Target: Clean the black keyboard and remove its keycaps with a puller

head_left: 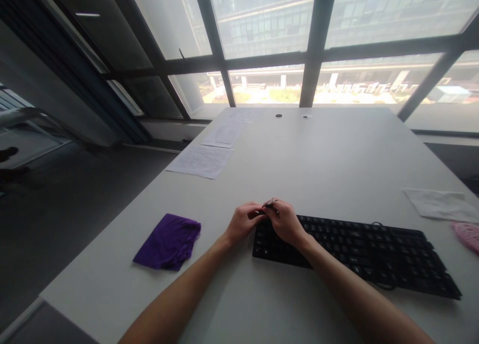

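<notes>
While the black keyboard [348, 244] lies partly under the right hand [285, 222], its fingertips pinch a dark piece [268, 204] at the far left corner. The left hand [243, 221] bunches its fingers there, grip unclear; papers [202, 160] lie beyond.

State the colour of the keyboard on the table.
The keyboard is black; it shows best in the head view.

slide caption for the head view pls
Left hand and right hand meet at the far-left corner of a black keyboard on a white table, folded purple cloth to the left.
</notes>
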Action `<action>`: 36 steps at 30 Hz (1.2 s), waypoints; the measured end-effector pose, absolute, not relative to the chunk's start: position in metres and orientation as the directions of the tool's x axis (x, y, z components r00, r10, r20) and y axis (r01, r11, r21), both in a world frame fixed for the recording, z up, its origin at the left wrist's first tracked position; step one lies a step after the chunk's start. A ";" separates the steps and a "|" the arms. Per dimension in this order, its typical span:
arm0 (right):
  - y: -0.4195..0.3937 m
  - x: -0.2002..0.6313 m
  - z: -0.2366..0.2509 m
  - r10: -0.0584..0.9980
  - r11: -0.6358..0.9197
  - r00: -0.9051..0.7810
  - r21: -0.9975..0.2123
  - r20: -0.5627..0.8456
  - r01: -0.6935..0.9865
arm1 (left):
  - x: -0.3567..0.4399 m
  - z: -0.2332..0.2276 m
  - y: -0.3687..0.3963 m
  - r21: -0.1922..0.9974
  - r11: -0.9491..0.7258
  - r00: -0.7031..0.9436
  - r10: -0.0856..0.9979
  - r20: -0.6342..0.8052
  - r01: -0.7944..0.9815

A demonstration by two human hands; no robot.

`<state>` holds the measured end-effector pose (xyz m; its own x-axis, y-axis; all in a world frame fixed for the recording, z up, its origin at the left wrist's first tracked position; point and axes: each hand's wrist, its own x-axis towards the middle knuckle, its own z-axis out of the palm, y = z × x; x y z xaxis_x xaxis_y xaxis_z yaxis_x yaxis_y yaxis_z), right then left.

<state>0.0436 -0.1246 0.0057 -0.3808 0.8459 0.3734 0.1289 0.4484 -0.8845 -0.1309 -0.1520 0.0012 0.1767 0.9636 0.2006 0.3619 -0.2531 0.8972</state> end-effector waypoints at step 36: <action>-0.124 0.047 0.010 0.892 0.378 -0.294 -0.924 0.344 0.065 | -0.133 -0.004 -0.154 0.790 -0.354 0.124 0.933 0.339 0.501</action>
<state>0.0475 -0.1242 0.0097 -0.2937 0.8918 0.3440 0.0651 0.3777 -0.9236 -0.1328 -0.1542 -0.0037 0.1244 0.9325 0.3389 0.5010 -0.3539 0.7898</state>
